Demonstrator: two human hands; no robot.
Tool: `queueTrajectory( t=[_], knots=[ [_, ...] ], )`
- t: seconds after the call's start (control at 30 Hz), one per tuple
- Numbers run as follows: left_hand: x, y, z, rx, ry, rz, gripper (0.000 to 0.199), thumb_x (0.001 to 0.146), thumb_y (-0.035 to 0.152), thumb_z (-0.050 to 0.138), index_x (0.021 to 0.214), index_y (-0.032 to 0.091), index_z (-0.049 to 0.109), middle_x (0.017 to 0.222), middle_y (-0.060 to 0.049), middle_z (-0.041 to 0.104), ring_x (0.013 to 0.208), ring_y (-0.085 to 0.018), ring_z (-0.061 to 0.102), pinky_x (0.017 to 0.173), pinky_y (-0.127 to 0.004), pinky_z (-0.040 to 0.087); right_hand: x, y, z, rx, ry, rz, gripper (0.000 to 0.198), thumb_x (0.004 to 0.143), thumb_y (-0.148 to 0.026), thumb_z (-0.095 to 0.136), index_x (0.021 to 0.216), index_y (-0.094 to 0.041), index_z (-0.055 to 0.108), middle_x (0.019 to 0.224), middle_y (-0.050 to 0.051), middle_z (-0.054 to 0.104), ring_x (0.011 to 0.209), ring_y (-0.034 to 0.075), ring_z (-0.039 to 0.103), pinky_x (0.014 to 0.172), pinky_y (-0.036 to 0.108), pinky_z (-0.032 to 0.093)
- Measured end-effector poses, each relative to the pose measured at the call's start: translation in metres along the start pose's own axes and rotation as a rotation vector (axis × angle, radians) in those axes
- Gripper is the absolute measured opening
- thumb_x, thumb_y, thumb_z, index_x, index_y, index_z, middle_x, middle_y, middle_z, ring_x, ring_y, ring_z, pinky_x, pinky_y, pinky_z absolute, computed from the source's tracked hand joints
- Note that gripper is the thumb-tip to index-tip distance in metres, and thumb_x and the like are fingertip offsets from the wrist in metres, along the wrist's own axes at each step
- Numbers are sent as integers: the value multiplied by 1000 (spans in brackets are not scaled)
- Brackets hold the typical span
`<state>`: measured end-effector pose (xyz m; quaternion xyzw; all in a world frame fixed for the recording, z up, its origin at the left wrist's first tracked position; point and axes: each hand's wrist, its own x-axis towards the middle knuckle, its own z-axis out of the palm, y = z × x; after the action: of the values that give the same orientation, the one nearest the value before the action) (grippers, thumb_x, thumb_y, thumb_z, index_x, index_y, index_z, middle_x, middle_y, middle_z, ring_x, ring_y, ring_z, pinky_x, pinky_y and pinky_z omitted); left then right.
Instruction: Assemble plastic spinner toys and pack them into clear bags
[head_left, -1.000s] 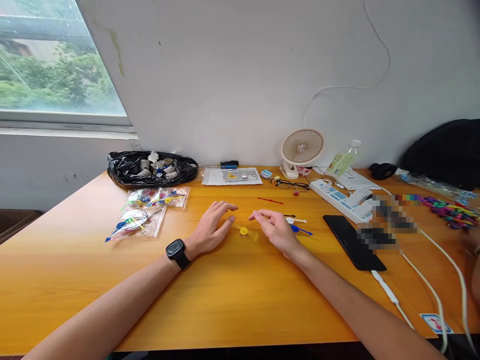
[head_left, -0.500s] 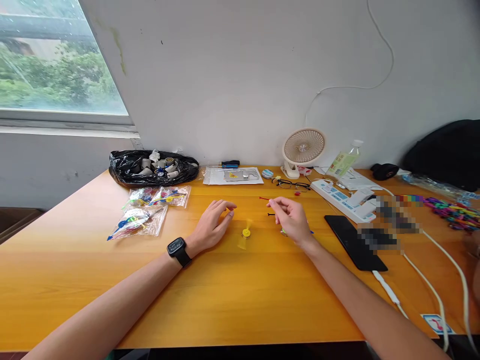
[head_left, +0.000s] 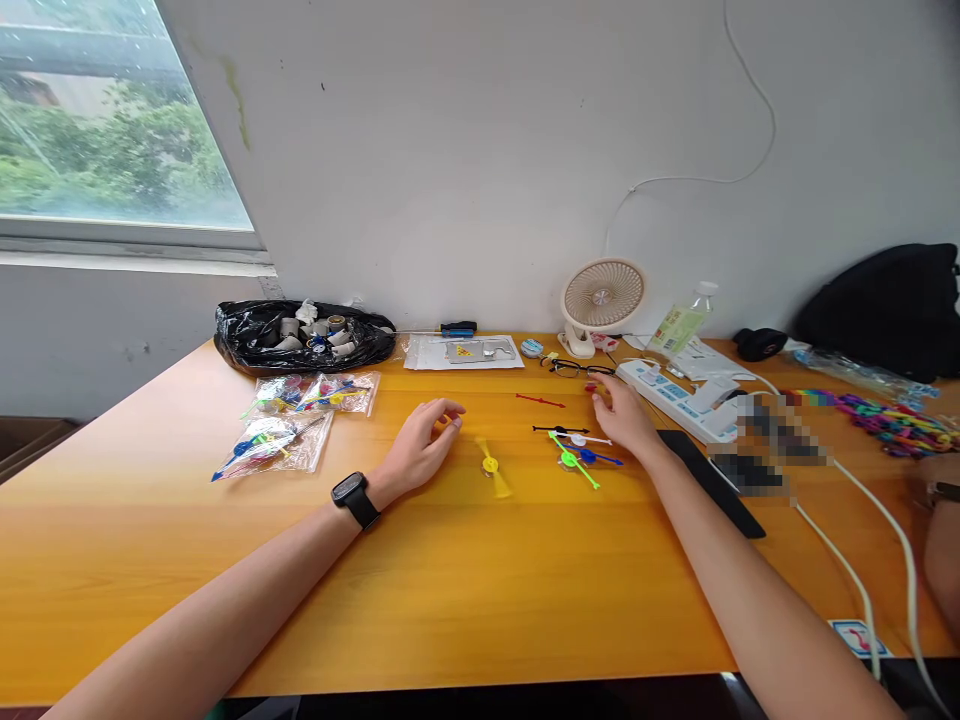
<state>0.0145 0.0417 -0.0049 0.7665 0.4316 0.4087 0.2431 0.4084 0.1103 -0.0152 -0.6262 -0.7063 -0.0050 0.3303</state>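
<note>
My left hand (head_left: 421, 445), with a black watch on its wrist, rests on the table, loosely curled with fingers and thumb apart and nothing in it. A yellow arrow spinner (head_left: 490, 466) lies to its right, its arms blurred by turning. My right hand (head_left: 626, 415) reaches to a small red piece (head_left: 591, 387) near the glasses, fingertips beside it and slightly apart; whether they touch it I cannot tell. Left of that hand lie a red arrow (head_left: 541, 400), a black arrow (head_left: 560, 430), a white arrow (head_left: 580, 440), a blue arrow (head_left: 590, 456) and a green arrow spinner (head_left: 570, 460).
Bags of coloured parts (head_left: 281, 440) lie at left before a black plastic bag (head_left: 232, 335). Along the back are a small fan (head_left: 604, 293), glasses (head_left: 574, 368) and a bottle (head_left: 681, 325). A power strip (head_left: 671, 400), phone (head_left: 739, 510) and cables occupy the right; another person's arm shows there.
My right hand has let go of the red arrow, which now lies on the table, and has moved right and back to the small red piece. The yellow spinner has turned; my left hand stays put.
</note>
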Motion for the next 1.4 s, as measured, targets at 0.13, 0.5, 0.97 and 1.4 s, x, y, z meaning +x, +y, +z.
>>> queueTrajectory(
  t=[0.13,0.5,0.97,1.4],
  knots=[
    [0,0,0,11,8,13,19,105,34,52,112,22,66,111,-6,72,100,-21,66,89,-35,53,1,1,-1,20,-17,-11,44,89,-34,56,127,-15,67,110,16,72,97,30,66,92,47,55],
    [0,-3,2,3,-15,14,19,105,34,52,112,23,66,110,-6,72,97,-21,66,86,-35,53,-3,10,7,-100,-138,-118,55,99,-40,48,149,-18,57,158,18,49,146,36,46,122,56,37],
    [0,-4,2,-2,-22,20,19,104,34,53,111,22,66,108,-6,73,95,-21,66,84,-33,53,0,-3,9,103,-131,-114,39,99,-40,51,121,-18,73,137,16,64,127,31,62,117,50,45],
    [1,0,2,-26,-27,-3,19,104,33,54,109,22,67,109,-6,73,97,-21,65,85,-33,53,-17,-83,-3,290,-90,-297,33,105,-43,52,116,-23,75,128,12,65,122,29,64,110,50,49]
  ],
)
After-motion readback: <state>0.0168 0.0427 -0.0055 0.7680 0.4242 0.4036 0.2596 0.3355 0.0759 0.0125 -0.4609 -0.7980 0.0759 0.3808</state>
